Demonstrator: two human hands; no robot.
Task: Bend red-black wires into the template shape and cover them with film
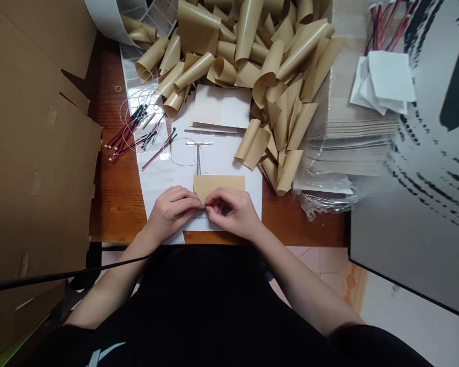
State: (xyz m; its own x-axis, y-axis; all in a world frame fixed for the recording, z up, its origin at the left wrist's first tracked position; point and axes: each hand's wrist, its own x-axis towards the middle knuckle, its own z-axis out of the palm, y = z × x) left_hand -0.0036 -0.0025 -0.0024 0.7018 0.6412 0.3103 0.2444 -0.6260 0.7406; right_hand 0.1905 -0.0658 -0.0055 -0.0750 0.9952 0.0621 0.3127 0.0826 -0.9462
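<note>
"Where's the piece in hand?"

"The tan rectangle lies flat on the white sheet, right before the person. Hands cover its near left part."

"Holding what?"

"The left hand and right hand each have thumb and fingers drawn into a pinch, tips almost meeting. Anything between is too small for me to tell."

"How would you manage it?"

"I'd pinch lightly, wrists low, letting one hand steady the other so the rectangle isn't nudged."

"And around it?"

"Just beyond, dark strips run toward the far side. Farther back, a white stack sits hemmed in by curled brown papers, which could slide nearer. Red and black leads are spread to the left, before a cardboard box. On the right, a plastic-wrapped stack crowds the table."

"That black cable?"

"It crosses the left forearm; it might tug."
</note>
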